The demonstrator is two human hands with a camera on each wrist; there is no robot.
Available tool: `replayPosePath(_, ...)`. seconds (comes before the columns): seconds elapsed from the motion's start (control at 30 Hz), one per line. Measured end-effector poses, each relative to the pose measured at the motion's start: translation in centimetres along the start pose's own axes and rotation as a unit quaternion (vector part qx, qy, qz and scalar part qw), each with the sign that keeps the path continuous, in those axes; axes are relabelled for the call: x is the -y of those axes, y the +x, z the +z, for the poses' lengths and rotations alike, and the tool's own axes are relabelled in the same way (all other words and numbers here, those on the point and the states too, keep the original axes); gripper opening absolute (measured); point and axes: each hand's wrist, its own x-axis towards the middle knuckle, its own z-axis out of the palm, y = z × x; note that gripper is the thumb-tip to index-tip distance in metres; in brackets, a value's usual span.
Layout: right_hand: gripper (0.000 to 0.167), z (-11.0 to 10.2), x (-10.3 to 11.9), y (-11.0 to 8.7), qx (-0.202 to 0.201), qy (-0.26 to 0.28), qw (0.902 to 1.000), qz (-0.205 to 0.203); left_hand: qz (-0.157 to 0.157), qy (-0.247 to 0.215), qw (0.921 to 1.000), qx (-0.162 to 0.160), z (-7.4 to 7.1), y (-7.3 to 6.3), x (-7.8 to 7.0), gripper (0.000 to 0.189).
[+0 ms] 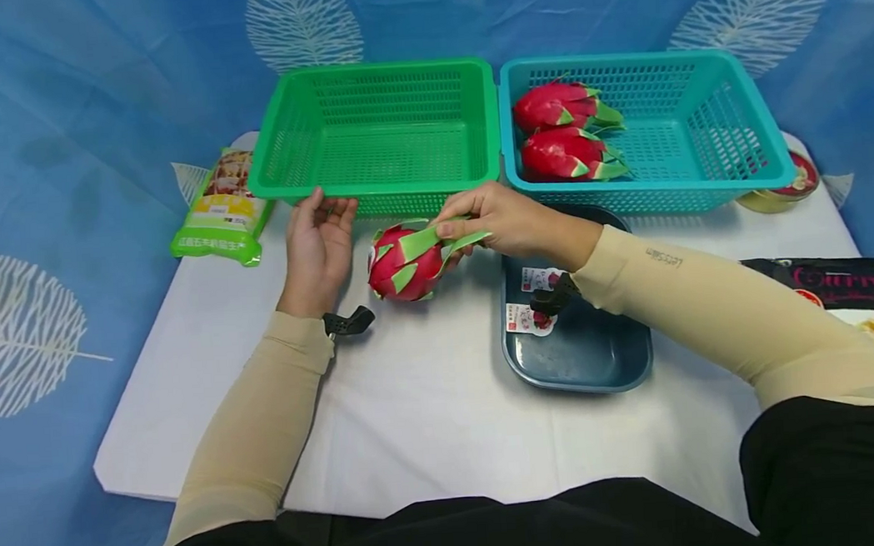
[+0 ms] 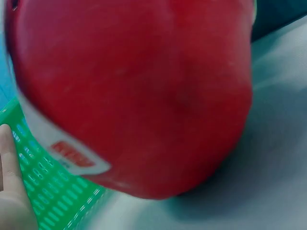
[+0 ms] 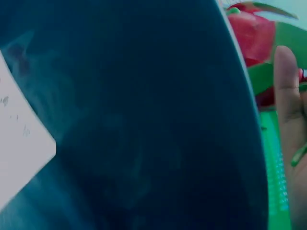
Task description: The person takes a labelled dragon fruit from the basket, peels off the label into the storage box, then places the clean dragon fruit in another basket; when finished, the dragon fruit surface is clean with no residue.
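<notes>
My right hand (image 1: 490,220) pinches the green leafy end of a dragon fruit (image 1: 406,266) between thumb and fingers, over the white table in front of the green basket. In the left wrist view the red fruit (image 2: 139,96) fills most of the picture, with a white label (image 2: 72,153) on its side. The right wrist view shows my thumb (image 3: 288,86) against the green leaves. My left hand (image 1: 320,251) stands just left of the fruit, palm turned toward it and apart from it, fingertips near the green basket's (image 1: 372,189) front rim. Nothing is in that hand.
Two dragon fruits (image 1: 571,154) lie at the left end of the blue basket (image 1: 657,183). Below my right forearm is a dark tray (image 1: 578,364) holding printed labels (image 1: 518,318). A green food packet (image 1: 226,206) lies left, a black packet (image 1: 843,281) and a tin (image 1: 771,201) right.
</notes>
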Motion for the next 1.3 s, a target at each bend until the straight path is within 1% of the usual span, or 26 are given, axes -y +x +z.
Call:
replayPosePath(0.1,0.019,-0.7,-0.1,-0.7,0.017,-0.024,0.9996,0.002,-0.003,0.002,1.0000,0.001,0.1,0.0,0.1,0.009)
replayPosePath(0.27,0.022,-1.5,-0.2,-1.7,0.039,-0.086,0.9953,0.021,-0.006,0.001,1.0000,-0.003,0.2,-0.1,0.0,0.010)
replayPosePath(0.4,0.025,-1.3,-0.3,-1.6,0.050,-0.129,0.9901,0.025,-0.008,0.002,1.0000,-0.006,0.1,-0.2,0.0,0.012)
replayPosePath(0.53,0.026,-0.8,0.3,-1.0,0.052,-0.143,0.9872,0.048,-0.007,0.008,0.9999,-0.006,0.0,-0.3,0.0,0.011)
replayPosePath(0.6,0.026,-0.4,0.5,-0.5,0.060,-0.144,0.9856,0.065,-0.010,0.024,0.9997,-0.001,-0.1,-0.3,-0.1,0.011)
replayPosePath(0.63,0.026,-0.2,0.6,-0.3,0.064,-0.149,0.9842,0.072,-0.017,0.043,0.9989,0.007,-0.2,-0.4,-0.2,0.012)
replayPosePath(0.67,0.026,0.0,0.7,-0.1,0.070,-0.156,0.9820,0.080,-0.027,0.070,0.9970,0.018,-0.4,-0.4,-0.4,0.014)
replayPosePath(0.7,0.026,0.2,0.7,0.0,0.078,-0.168,0.9791,0.084,-0.043,0.108,0.9926,0.036,-0.5,-0.5,-0.6,0.017)
replayPosePath(0.73,0.026,0.4,0.8,0.2,0.085,-0.182,0.9758,0.087,-0.063,0.147,0.9855,0.056,-0.6,-0.6,-0.8,0.022)
replayPosePath(0.77,0.026,0.6,0.8,0.3,0.093,-0.199,0.9718,0.086,-0.083,0.199,0.9727,0.085,-0.7,-0.7,-1.1,0.029)
replayPosePath(0.8,0.026,0.7,0.9,0.4,0.100,-0.217,0.9674,0.084,-0.106,0.250,0.9548,0.120,-0.9,-0.8,-1.5,0.037)
replayPosePath(0.83,0.026,0.9,1.0,0.5,0.105,-0.235,0.9629,0.082,-0.128,0.300,0.9320,0.159,-1.1,-0.9,-1.9,0.046)
replayPosePath(0.87,0.026,1.0,1.1,0.6,0.108,-0.251,0.9586,0.080,-0.148,0.340,0.9070,0.199,-1.4,-1.1,-2.4,0.055)
replayPosePath(0.93,0.025,1.3,1.3,0.7,0.108,-0.271,0.9531,0.081,-0.175,0.395,0.8573,0.281,-2.0,-1.3,-3.4,0.065)
replayPosePath(0.97,0.025,1.3,1.4,0.8,0.106,-0.279,0.9506,0.085,-0.180,0.416,0.8320,0.319,-2.3,-1.5,-3.9,0.070)
replayPosePath(1.0,0.024,1.4,1.6,0.8,0.104,-0.286,0.9482,0.091,-0.186,0.427,0.8125,0.350,-2.7,-1.6,-4.3,0.072)
replayPosePath(1.03,0.024,1.4,1.7,0.7,0.103,-0.296,0.9448,0.097,-0.184,0.441,0.7954,0.373,-2.9,-1.8,-4.5,0.077)
replayPosePath(1.07,0.023,1.4,1.8,0.7,0.103,-0.305,0.9412,0.102,-0.178,0.456,0.7812,0.387,-3.1,-2.0,-4.7,0.083)
replayPosePath(1.1,0.024,1.4,2.1,0.7,0.104,-0.313,0.9379,0.108,-0.165,0.478,0.7676,0.394,-3.3,-2.2,-4.8,0.088)
replayPosePath(1.13,0.025,1.4,2.3,0.6,0.103,-0.324,0.9339,0.112,-0.151,0.502,0.7547,0.394,-3.4,-2.5,-4.8,0.095)
replayPosePath(1.17,0.025,1.4,2.6,0.6,0.099,-0.333,0.9305,0.115,-0.138,0.522,0.7458,0.389,-3.4,-2.8,-4.7,0.099)
replayPosePath(1.23,0.025,1.5,3.3,0.6,0.078,-0.346,0.9280,0.115,-0.108,0.561,0.7318,0.371,-3.4,-3.2,-4.5,0.099)
replayPosePath(1.27,0.024,1.5,3.6,0.6,0.062,-0.347,0.9293,0.110,-0.094,0.575,0.7277,0.361,-3.4,-3.5,-4.4,0.098)
replayPosePath(1.3,0.024,1.7,3.9,0.7,0.044,-0.347,0.9315,0.100,-0.084,0.584,0.7254,0.355,-3.4,-3.7,-4.3,0.096)
